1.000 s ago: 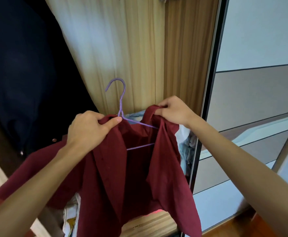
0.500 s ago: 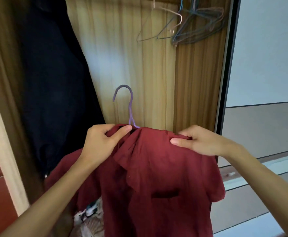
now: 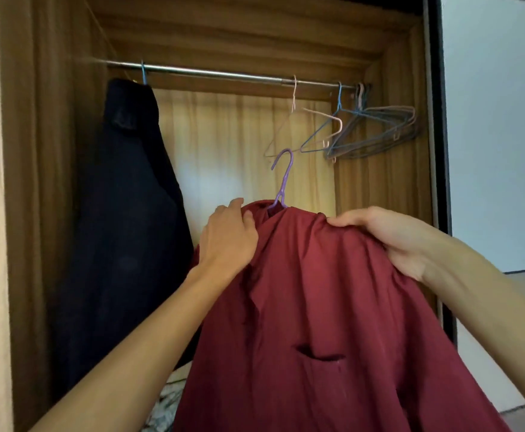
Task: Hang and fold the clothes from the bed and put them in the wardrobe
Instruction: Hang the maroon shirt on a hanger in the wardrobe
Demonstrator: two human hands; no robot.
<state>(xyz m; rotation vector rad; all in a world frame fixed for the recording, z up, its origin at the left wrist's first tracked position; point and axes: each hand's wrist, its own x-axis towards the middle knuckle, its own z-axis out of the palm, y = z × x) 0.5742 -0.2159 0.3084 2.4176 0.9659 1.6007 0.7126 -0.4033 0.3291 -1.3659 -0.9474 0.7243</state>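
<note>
Both arms raised higher; left hand [image 3: 228, 235], right hand [image 3: 388, 235] gripping shirt [image 3: 317, 307] shoulders.

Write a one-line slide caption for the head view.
Both hands, left hand and right hand, hold a maroon shirt on a purple hanger below the wardrobe rail.

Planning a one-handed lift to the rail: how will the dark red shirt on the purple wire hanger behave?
The dark red shirt looks floppy; it drapes in folds. Probably light. It may slide off the purple wire hanger, since both hands hold its shoulders.
</note>
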